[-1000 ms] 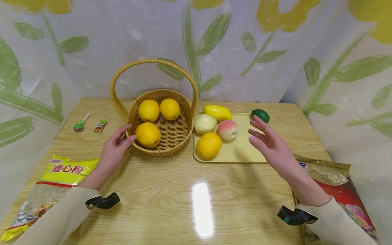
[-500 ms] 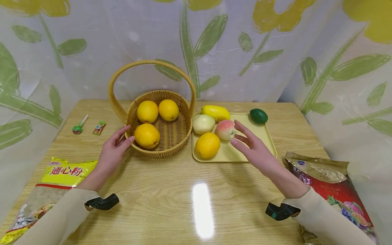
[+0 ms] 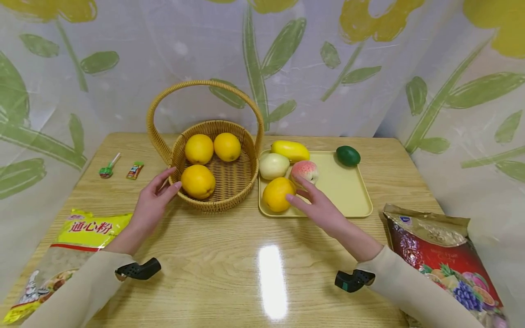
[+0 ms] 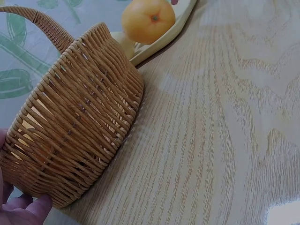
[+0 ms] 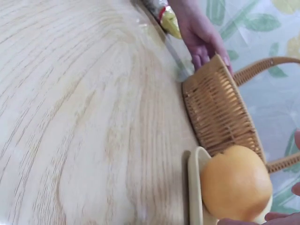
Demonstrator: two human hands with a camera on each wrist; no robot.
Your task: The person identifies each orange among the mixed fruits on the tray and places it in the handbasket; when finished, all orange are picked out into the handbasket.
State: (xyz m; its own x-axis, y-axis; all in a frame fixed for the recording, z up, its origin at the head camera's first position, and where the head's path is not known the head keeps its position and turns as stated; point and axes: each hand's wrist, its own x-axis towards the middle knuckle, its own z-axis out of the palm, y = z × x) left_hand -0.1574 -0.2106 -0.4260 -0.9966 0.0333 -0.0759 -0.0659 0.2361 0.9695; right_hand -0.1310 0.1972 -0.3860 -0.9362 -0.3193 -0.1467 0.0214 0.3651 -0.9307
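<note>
In the head view my left hand (image 3: 152,202) holds the near left rim of a wicker basket (image 3: 219,205), thumb over the edge and fingers against the outside. Inside the basket lie three oranges (image 3: 198,181). My right hand (image 3: 317,207) is over the front of a cream tray (image 3: 344,200), its fingers spread and its thumb tip right at the orange (image 3: 278,195) in the tray's front left corner. Fingertips of that hand show at the edge of the right wrist view beside the orange (image 5: 236,183). Behind it is a peach (image 3: 305,172), partly covered by the fingers.
A pale round fruit (image 3: 273,166) and a long yellow fruit (image 3: 291,151) share the tray with a dark green fruit (image 3: 348,156) at its far corner. A lollipop (image 3: 106,170), a small candy (image 3: 134,170), a pasta bag (image 3: 82,241) and a red bag (image 3: 443,259) lie around.
My right hand has moved left across the tray, from near the dark green fruit, past the peach, to the orange. The left hand stays at the basket rim.
</note>
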